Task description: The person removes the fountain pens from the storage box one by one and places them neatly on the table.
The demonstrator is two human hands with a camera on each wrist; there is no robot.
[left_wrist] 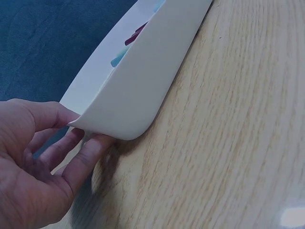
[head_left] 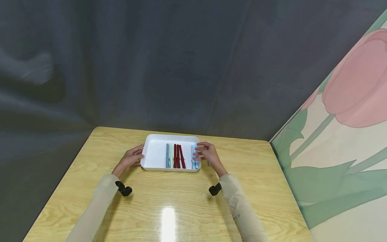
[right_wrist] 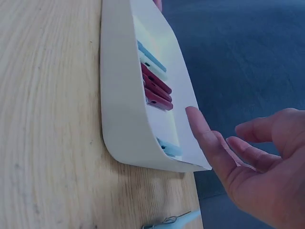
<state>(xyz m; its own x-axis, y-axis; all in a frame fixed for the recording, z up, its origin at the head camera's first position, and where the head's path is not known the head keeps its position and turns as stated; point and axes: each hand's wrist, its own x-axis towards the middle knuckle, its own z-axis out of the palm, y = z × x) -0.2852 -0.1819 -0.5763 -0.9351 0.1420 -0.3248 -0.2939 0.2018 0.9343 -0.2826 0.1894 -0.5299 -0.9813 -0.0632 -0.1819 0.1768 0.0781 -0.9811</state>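
Note:
A white tray (head_left: 154,156) lies on the wooden table with several clothespins in it. My left hand (head_left: 132,157) grips the tray's left end, fingers at the rim and under the corner in the left wrist view (left_wrist: 43,162). Over the right end is my right hand (head_left: 208,154), its fingers spread and holding nothing. Dark red clothespins (head_left: 177,156) lie side by side near the middle, next to a pale green one (head_left: 171,156) and a grey-blue one (head_left: 167,155). Light blue clothespins (head_left: 192,158) lie at the right end, partly hidden by the right hand.
Outside the tray's right end, a light blue clothespin (right_wrist: 176,221) with a metal spring lies on the table (head_left: 169,191). A dark curtain (head_left: 181,67) hangs behind the table. To the right is a wall with a tulip picture (head_left: 356,80).

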